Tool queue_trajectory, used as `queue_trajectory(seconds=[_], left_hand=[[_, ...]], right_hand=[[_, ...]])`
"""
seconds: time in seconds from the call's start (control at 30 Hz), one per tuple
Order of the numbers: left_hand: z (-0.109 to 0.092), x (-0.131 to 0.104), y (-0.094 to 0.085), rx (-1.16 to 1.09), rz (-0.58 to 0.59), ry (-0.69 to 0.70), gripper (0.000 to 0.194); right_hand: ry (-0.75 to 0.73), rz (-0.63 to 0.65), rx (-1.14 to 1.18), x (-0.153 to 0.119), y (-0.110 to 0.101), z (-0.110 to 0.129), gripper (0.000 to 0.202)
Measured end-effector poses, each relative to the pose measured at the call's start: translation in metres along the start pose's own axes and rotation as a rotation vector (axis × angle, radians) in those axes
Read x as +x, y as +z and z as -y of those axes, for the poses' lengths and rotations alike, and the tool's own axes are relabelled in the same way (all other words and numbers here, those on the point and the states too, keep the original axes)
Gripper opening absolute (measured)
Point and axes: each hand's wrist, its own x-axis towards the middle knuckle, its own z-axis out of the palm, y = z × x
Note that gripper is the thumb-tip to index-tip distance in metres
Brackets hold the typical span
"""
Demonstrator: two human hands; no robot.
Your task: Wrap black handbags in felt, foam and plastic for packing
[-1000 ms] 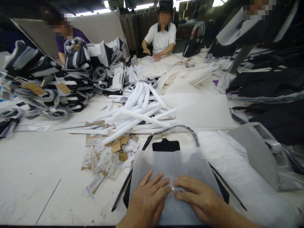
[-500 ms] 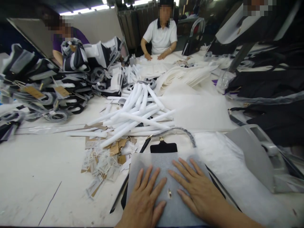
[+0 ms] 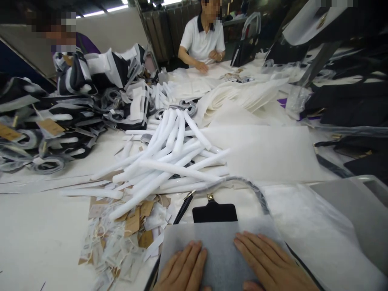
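Note:
A black bag lies flat at the bottom centre, mostly covered by a translucent white sheet (image 3: 218,250). Its black tab (image 3: 215,212) with a gold clasp shows above the sheet, and a plastic-wrapped handle (image 3: 248,185) arches behind. My left hand (image 3: 184,268) rests flat on the left part of the sheet, fingers extended. On the right part, my right hand (image 3: 269,262) also lies flat with its fingers stretched out. Neither hand grips anything. The lower parts of both hands are cut off by the frame.
White foam rods (image 3: 169,161) are heaped beyond the bag, with brown and clear tags (image 3: 121,238) to its left. Wrapped bags (image 3: 54,121) pile up at far left. White sheets (image 3: 242,97) and a grey bin (image 3: 357,202) are rightward. Two people are across the table.
The view has shifted so the bag and hands sit lower in the picture. My fingers are closer together on the sheet. The person in white has raised one hand off the table.

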Motion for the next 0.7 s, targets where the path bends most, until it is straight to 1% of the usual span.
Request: queue_trajectory(seconds=[0.1,0.23,0.3,0.4,0.47,0.5,0.53,0.6,0.63,0.7], left_hand=[[0.012,0.020,-0.005,-0.052,0.041,-0.097,0.041],[0.013,0.029,-0.008,-0.137,0.107,-0.174,0.041],[0.015,0.029,-0.016,-0.221,0.092,-0.199,0.040],[0.020,0.029,-0.033,-0.370,0.049,-0.184,0.039],[0.021,0.029,-0.040,-0.406,0.024,-0.172,0.035],[0.021,0.030,-0.041,-0.408,0.015,-0.171,0.032],[0.020,0.031,-0.040,-0.407,0.015,-0.176,0.029],[0.017,0.032,-0.031,-0.412,0.059,-0.209,0.026],[0.016,0.033,-0.025,-0.415,0.098,-0.237,0.028],[0.013,0.034,-0.011,-0.403,0.186,-0.291,0.033]], right_hand=[[0.042,0.048,0.082,0.012,-0.004,-0.001,0.035],[0.088,0.082,0.203,0.023,-0.012,-0.003,0.028],[0.117,0.100,0.264,0.028,-0.019,-0.007,0.025],[0.121,0.088,0.393,0.030,-0.034,-0.013,0.023],[0.104,0.064,0.486,0.029,-0.042,-0.015,0.020],[0.103,0.057,0.517,0.029,-0.043,-0.015,0.017],[0.107,0.060,0.534,0.028,-0.043,-0.015,0.016],[0.132,0.073,0.517,0.027,-0.035,-0.013,0.021],[0.153,0.097,0.489,0.026,-0.028,-0.011,0.025],[0.200,0.187,0.425,0.026,-0.012,-0.009,0.031]])
